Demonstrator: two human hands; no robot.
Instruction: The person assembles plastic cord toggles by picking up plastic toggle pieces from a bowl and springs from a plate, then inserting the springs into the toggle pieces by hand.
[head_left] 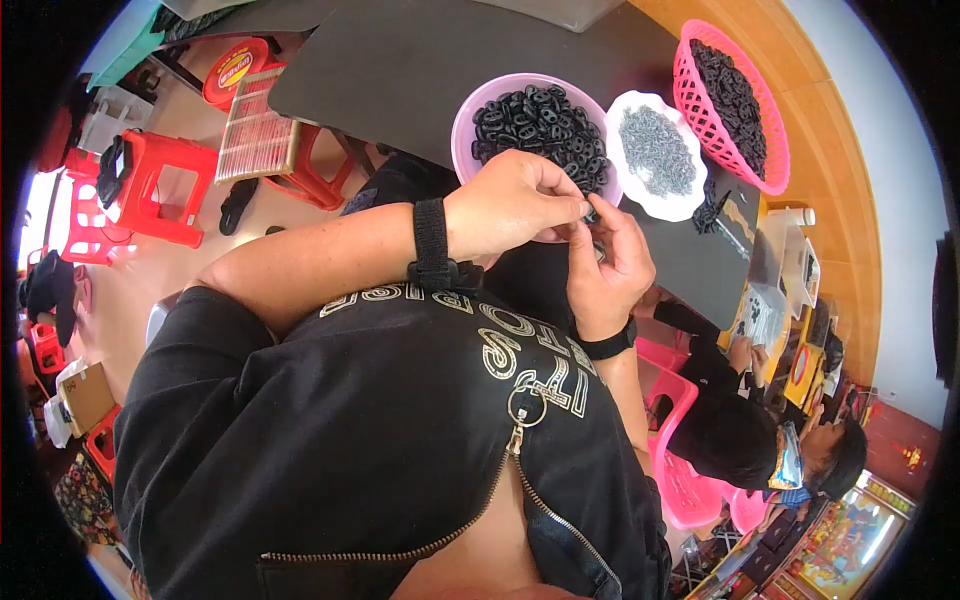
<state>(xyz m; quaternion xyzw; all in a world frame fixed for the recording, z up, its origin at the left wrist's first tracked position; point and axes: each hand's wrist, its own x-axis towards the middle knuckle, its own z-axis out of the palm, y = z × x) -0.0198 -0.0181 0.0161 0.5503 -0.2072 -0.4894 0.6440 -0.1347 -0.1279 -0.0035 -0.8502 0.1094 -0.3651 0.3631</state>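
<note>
My left hand point(512, 205) and my right hand point(612, 262) meet at their fingertips over the near edge of a lilac bowl point(463, 145). Pinched between them is a small black plastic piece point(591, 214), mostly covered by my fingers. Inside the bowl lie many shiny black plastic pieces point(535, 122) with holes in them. To its right, a white scalloped plate point(692, 205) holds a heap of small silvery metal parts point(658, 150), too fine to name. Black bands circle both my wrists.
A pink lattice basket point(690, 95) full of black pieces stands at the far right of the dark table point(380, 80). Another person point(740, 420) works at the right beside a pink chair point(672, 410). Red stools point(165, 185) stand on the left floor.
</note>
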